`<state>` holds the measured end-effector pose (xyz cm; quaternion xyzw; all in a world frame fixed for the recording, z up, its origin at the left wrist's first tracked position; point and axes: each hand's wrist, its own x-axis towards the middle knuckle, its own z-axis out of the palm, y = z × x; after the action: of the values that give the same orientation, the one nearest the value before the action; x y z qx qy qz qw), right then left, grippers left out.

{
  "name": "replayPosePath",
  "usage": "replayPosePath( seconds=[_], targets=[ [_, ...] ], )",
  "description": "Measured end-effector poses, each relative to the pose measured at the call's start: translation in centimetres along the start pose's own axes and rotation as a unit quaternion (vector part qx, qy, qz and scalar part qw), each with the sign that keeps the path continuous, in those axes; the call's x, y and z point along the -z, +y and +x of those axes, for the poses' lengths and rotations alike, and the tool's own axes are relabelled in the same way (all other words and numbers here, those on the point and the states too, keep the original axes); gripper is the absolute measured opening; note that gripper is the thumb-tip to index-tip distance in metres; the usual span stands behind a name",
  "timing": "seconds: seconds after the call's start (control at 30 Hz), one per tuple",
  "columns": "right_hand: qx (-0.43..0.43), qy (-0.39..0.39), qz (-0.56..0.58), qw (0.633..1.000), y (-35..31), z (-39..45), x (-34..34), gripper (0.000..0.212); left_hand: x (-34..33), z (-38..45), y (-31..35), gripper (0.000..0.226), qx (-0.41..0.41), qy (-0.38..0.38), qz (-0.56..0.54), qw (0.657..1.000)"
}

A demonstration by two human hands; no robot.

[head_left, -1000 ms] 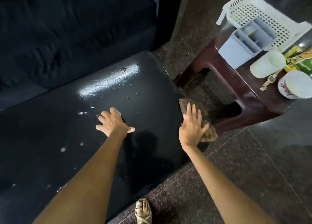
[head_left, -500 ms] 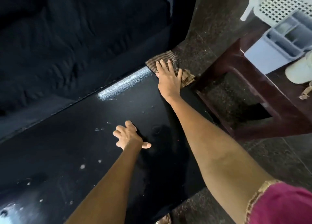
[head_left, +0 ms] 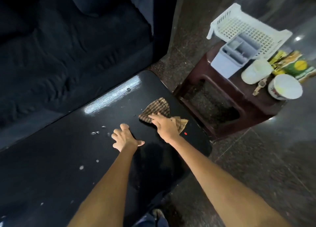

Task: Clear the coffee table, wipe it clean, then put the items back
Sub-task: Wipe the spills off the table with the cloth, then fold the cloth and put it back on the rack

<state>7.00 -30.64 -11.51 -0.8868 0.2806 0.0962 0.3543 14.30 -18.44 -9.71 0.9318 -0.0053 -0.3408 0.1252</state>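
Wiping here: our right hand point(head_left: 165, 126) presses flat-fingered on the checkered cloth point(head_left: 158, 109) mid-frame on the black coffee table point(head_left: 51, 166), while our left hand point(head_left: 125, 137) rests beside it, fingers loose, holding nothing.

A dark sofa point(head_left: 59, 55) filled the far left, its seat cushions creased. The floor point(head_left: 256, 166) was dark speckled stone with thin joints, glossy and catching small spots of light on the right. A maroon plastic stool point(head_left: 227, 107) stood on it to my right, just beyond the sofa's corner.
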Motion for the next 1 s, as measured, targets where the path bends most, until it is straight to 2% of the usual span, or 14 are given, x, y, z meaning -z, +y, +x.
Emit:
replayPosePath(
  seconds=[0.07,0.13,0.2,0.23,0.27,0.33,0.47,0.53,0.63,0.77,0.83,0.93,1.0],
  targets=[
    [-0.029,-0.089,0.097,0.991,-1.9,-1.3,2.7,0.036,0.8,-2.7,-1.0,0.096,-0.079,0.012,-0.061,0.995],
    [-0.058,-0.205,0.155,0.965,-4.3,-2.8,5.5,0.038,2.7,-5.4,-2.3,0.099,-0.139,0.006,-0.118,0.983],
    [-0.059,-0.303,0.139,0.941,-6.7,-4.0,8.0,0.042,5.9,-7.4,-3.1,0.087,-0.146,-0.052,-0.251,0.956],
    [-0.057,-0.328,0.121,0.935,-7.9,-4.8,9.0,0.044,7.6,-7.9,-3.4,0.073,-0.143,-0.101,-0.308,0.935],
    [-0.053,-0.339,0.107,0.933,-9.6,-5.6,10.4,0.045,10.1,-8.7,-3.5,0.055,-0.149,-0.15,-0.325,0.922],
    [-0.064,-0.352,0.127,0.925,-12.0,-6.7,12.2,0.046,13.8,-9.5,-3.5,0.028,-0.17,-0.208,-0.272,0.924],
    [-0.04,-0.33,0.204,0.921,-19.1,-10.0,17.7,0.055,21.7,-12.7,-3.0,0.015,-0.214,-0.144,-0.356,0.898],
    [-0.013,-0.281,0.175,0.944,-21.6,-11.3,19.6,0.055,25.1,-14.6,-2.6,0.011,-0.222,-0.141,-0.399,0.878],
    [0.022,-0.14,0.14,0.98,-23.8,-13.2,22.5,0.038,29.4,-17.3,-2.5,0.009,-0.242,-0.127,-0.432,0.86],
    [0.028,-0.066,0.252,0.965,-25.2,-15.0,26.1,0.02,33.1,-19.7,-2.5,0.01,-0.268,-0.093,-0.45,0.847],
    [0.021,0.003,0.254,0.967,-26.2,-15.3,27.2,0.014,33.6,-20.0,-2.0,0.012,-0.275,-0.07,-0.413,0.865],
    [0.005,0.178,0.159,0.971,-27.2,-15.1,27.4,0.014,32.6,-20.0,0.4,0.025,-0.264,-0.036,-0.297,0.917],
    [0.017,0.222,0.153,0.963,-27.1,-15.4,27.1,0.013,30.8,-20.6,3.1,0.029,-0.25,-0.023,-0.292,0.923]
  ],
)
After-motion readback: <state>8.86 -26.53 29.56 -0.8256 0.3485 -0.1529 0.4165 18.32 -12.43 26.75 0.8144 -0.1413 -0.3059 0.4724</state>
